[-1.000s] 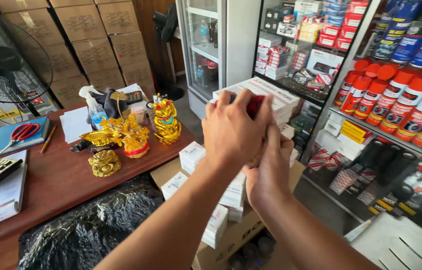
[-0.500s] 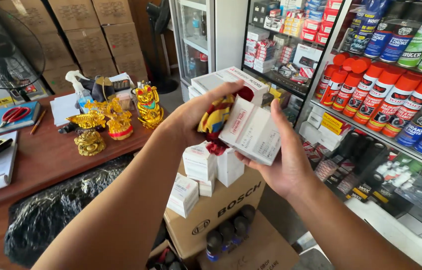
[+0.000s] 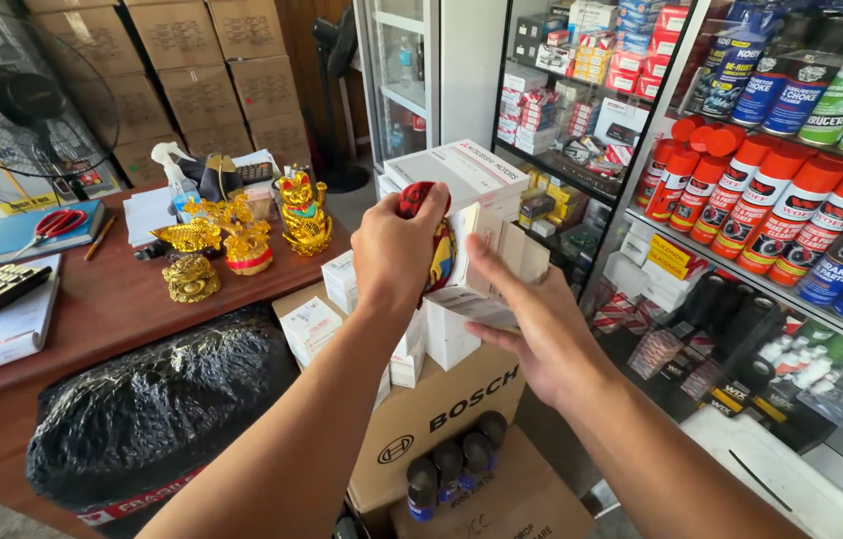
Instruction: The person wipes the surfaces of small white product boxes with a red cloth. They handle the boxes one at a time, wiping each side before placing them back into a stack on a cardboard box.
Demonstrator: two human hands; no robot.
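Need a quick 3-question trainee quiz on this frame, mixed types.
1. True or false: the left hand grips a red round part at the opening of a small white box.
2. Which hand supports that box from below? A) left B) right
3. Fill in: the scissors on the wooden desk have ___ handles.

Key: 1 true; 2 B, the right hand; 3 red.
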